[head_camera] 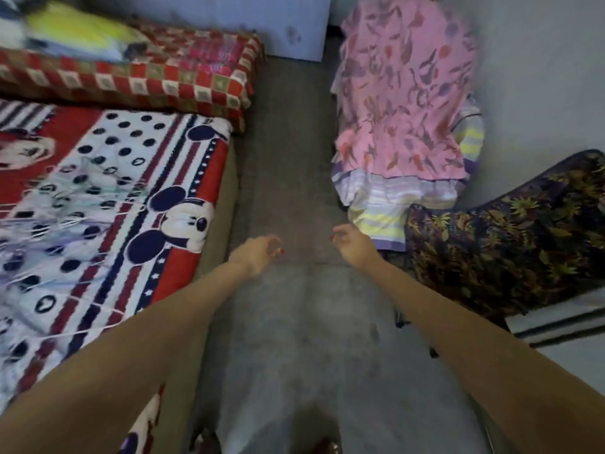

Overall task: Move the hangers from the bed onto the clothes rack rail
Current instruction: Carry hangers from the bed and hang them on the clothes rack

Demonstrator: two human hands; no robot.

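The hangers (pixel 65 204) are lying in a loose, tangled heap at the left of the frame, thin and pale, some clear and some white, blurred enough that counting them is not possible. They are resting on the bed (pixel 183 178), on its cartoon-mouse blanket (pixel 108 165) of red, white and navy with dots and stripes, well in from the bed's edge, so reaching them is likely going to mean leaning left.

Neither hand is touching them. The left hand (pixel 260 253) is hanging over the grey floor (pixel 288 158) just beside the bed's edge, fingers loosely curled and holding nothing. The right hand (pixel 352 242) is hovering at the centre right, likewise loosely curled and empty, near the striped cloth (pixel 379 217). Both arms are stretching forward, which suggests the person is between a drop-off and the next pick-up, though that is only a judgement.

At the upper right, a pink patterned garment (pixel 402 93) is draping over the striped cloth, probably on the clothes rack; its rail is hidden, so I cannot tell where the hangers would go. A dark leaf-print fabric (pixel 510 244) is lying at the right edge. A red checked mattress (pixel 147 77) is lying beyond the bed at the upper left.
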